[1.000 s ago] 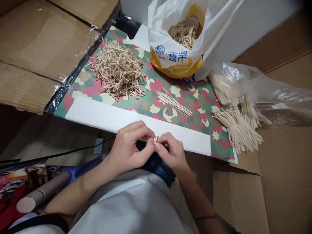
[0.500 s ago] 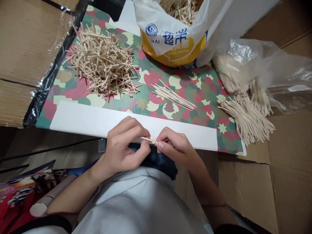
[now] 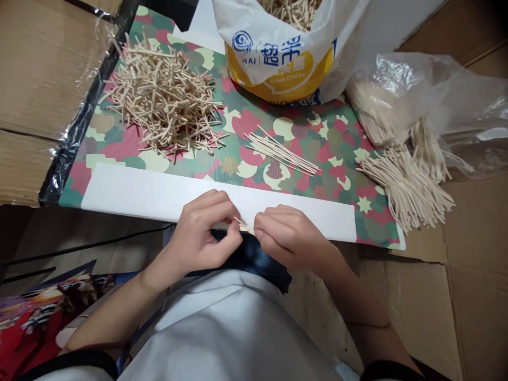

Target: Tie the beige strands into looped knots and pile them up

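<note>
Between my two hands, just over the table's near edge, is a thin cream-coloured cord, bent into a small loop. My left hand pinches one part of it between thumb and forefinger. My right hand is closed on the other part, with its fingers curled in. A small row of straight cords lies on the patterned sheet beyond my hands. Farther left rises a tangled heap of short, knotted-looking cords. On the right, tied bundles of straight cords rest at the table's corner.
A white and yellow plastic bag filled with similar cords stands at the back. Behind the bundles, a clear plastic bag holds more. A white strip runs along the table's front. Cardboard flanks the table on both sides.
My right hand has curled its fingers tighter and turned slightly, moving a little to the right. The cord now shows a bent loop by my left fingertips.
</note>
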The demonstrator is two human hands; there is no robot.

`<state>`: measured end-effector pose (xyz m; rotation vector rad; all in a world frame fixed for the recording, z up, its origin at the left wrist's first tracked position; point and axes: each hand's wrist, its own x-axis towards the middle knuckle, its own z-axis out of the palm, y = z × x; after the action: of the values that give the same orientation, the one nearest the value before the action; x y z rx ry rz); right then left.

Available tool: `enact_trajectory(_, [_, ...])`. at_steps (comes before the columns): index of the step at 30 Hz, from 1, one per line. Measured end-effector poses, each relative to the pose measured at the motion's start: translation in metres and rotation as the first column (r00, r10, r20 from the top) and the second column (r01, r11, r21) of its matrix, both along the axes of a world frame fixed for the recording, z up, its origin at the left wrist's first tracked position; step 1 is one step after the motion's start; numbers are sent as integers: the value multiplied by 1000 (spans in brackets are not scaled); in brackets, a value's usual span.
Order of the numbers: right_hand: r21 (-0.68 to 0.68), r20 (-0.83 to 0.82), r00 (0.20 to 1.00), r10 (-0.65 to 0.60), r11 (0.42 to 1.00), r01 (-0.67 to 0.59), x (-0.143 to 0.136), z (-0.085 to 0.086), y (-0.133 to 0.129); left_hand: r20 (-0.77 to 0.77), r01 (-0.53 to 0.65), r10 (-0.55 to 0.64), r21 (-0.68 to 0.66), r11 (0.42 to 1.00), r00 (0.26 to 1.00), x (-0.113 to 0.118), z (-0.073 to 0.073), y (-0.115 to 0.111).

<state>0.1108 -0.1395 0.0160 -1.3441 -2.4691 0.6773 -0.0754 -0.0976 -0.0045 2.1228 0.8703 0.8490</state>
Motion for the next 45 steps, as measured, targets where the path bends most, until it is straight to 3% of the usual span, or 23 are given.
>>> enact_trajectory(11, [-348,-133,990,-53,938,4,7,4,3,-145,127,-101,181,975,984,1,4,2])
enact_trajectory(18, [-436,-127,992,-12,899,-45,6,5,6,-184,243,-212,163,956,960,-7,11,10])
enact_trajectory(25, [-506,-141,990,-17,861,-57,6,7,6,-107,196,-186,97,976,977,-9,9,8])
enact_trajectory(28, [-396,-139,989,-43,918,-16,7,9,2,-55,154,-151,55,987,987,-9,8,7])
enact_trajectory(32, [-66,-100,990,-98,994,91,7,8,-5,-10,124,-124,18,992,992,-11,10,9])
enact_trajectory(36, [215,-33,994,-105,970,110,7,6,-10,5,104,-104,11,995,995,-15,13,12])
enact_trajectory(39, [286,1,993,-114,952,109,8,6,-13,18,94,-94,16,995,995,-15,16,15])
enact_trajectory(45, [365,34,993,-115,926,95,8,9,-14,66,198,-192,-96,976,979,-6,23,15])
